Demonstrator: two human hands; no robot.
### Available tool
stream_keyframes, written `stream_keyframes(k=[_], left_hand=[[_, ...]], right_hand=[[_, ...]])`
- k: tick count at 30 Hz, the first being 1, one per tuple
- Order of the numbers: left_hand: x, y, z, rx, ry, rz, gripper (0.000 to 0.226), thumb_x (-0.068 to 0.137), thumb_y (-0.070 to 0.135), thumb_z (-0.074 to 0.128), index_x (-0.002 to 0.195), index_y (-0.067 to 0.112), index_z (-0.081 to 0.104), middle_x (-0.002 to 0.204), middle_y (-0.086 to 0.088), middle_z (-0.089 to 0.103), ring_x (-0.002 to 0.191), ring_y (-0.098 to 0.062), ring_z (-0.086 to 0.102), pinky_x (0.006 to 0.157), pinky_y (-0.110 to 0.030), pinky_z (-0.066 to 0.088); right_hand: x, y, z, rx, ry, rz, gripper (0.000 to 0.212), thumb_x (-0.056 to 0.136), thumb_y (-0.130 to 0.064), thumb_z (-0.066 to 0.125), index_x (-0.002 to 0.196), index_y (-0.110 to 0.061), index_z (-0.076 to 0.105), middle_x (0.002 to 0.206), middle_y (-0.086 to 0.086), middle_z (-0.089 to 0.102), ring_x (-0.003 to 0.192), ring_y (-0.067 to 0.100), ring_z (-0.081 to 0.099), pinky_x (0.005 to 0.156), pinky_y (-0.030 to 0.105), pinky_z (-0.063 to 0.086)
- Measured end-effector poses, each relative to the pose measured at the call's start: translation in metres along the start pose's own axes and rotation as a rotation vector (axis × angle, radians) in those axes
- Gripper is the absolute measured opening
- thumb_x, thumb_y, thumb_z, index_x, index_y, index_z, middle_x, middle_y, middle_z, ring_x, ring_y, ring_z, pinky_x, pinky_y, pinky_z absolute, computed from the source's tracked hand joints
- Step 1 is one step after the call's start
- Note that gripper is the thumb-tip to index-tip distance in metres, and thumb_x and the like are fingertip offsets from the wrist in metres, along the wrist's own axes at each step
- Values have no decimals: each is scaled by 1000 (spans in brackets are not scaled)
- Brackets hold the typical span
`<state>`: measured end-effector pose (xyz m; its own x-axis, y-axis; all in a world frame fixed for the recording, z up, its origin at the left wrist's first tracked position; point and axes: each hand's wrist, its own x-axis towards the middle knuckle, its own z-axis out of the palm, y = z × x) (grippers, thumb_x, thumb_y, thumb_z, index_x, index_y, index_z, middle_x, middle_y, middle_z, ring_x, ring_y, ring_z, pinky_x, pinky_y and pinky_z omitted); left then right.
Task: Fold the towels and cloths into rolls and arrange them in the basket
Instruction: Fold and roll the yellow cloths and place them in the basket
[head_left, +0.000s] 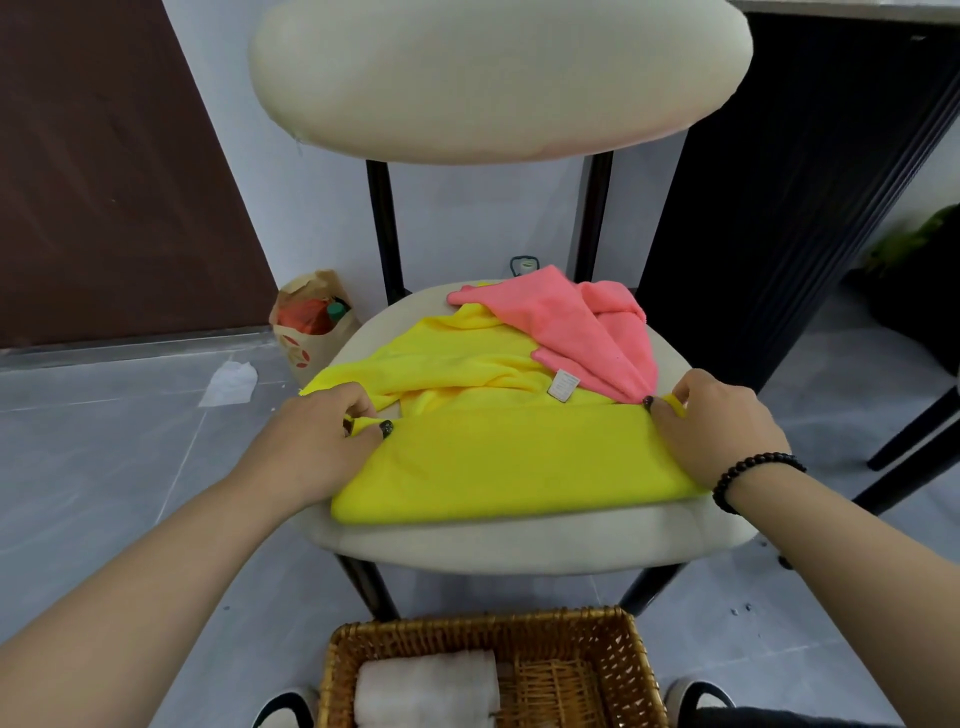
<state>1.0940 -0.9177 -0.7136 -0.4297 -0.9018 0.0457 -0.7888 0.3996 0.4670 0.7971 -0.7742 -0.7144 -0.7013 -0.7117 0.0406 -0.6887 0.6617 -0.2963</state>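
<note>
Honestly looks like mid first fold on the yellow towel (498, 457), spread across the chair seat (519, 540) with the near half already doubled over into a flat band. Left hand (317, 436) pinching the left end of that folded edge, thumb and fingers curled onto a bit of yellow fabric; right hand (722, 421) doing the same at the right end, a little loop of yellow poking out between the fingers. Both clamped on cloth, not just resting. Both forearms reaching in from the near side, wrists low, knuckles up, palms angled down toward the seat, beaded bracelet (753, 478) on the right wrist. Beyond the grip line, still rumpled and unfolded, small white tag (563, 387) showing just past the fold. Pink cloth (582, 322) lying crumpled farther out and toward the right-hand side, overlapping the yellow one, touching or nearly touching the right fingertips. Guessing next move calls for squaring up the folded edge, maybe another fold to get a narrow strip, then rolling from one end. Probably worth shifting the pink one off first so it doesn't get caught in the roll. Wicker basket (639, 670) sitting on the floor nearer than both hands, one white rolled towel (426, 680) already in its left side, so plenty left to do.
</note>
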Motion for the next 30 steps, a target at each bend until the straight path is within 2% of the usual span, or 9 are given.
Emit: stream_keyframes(k=[5,7,9,13,18,21,23,26,30], left_hand=[[1,4,-5,119,4,-10,13,85,38,65,77,31,59,84,8,57,90,-21,56,72,-34,46],[-3,10,-3,240,182,124,6,88,30,62,88,24,64,96,3,57,99,-26,54,79,-38,44],[-15,23,3,190,294,263,23,87,26,52,100,16,67,105,-3,62,102,-29,56,84,-42,46],[-41,44,36,44,146,334,60,87,37,27,128,8,60,136,-6,56,129,-23,49,106,-31,37],[-40,39,67,305,58,416,57,92,32,30,131,-1,56,137,-15,55,130,-29,50,112,-41,33],[-35,35,68,364,33,405,61,93,36,26,137,2,50,143,-12,50,134,-25,45,113,-40,30],[-34,34,67,382,7,394,68,92,42,18,145,4,40,151,-9,39,142,-22,34,116,-39,23],[-34,31,62,347,-34,333,86,83,56,-2,154,11,11,162,-3,8,149,-14,1,118,-28,-4],[-34,21,53,349,-35,243,94,75,62,-10,155,13,0,162,-3,-5,149,-13,-9,116,-26,-11]], right_hand=[[1,-2,0,-1,234,-139,24,91,-28,57,106,-10,55,100,8,58,90,31,55,69,40,47],[-4,-16,3,75,415,-342,14,84,-8,60,97,-4,62,94,15,61,86,38,57,69,45,49],[-19,-38,6,191,507,-537,24,73,3,53,90,-5,67,87,15,65,78,37,62,66,41,52],[-59,-71,36,197,306,-797,37,70,-3,49,101,-6,70,99,10,70,94,29,67,75,36,57],[-65,-71,63,-32,87,-790,49,90,-26,30,122,-8,62,128,6,62,123,23,55,98,42,46],[-62,-71,57,-106,-78,-778,70,94,-45,2,148,-11,31,155,3,28,145,19,20,117,40,15],[-58,-66,51,-147,-168,-742,83,85,-60,-14,153,-16,6,161,-3,1,147,13,-4,118,36,-3],[-49,-52,44,-182,-199,-652,87,77,-63,-14,153,-20,-5,160,-7,-10,146,9,-13,119,36,-8],[-40,-34,36,-225,-222,-585,84,82,-68,-4,152,-21,-10,159,-6,-14,145,9,-15,119,37,-9]])
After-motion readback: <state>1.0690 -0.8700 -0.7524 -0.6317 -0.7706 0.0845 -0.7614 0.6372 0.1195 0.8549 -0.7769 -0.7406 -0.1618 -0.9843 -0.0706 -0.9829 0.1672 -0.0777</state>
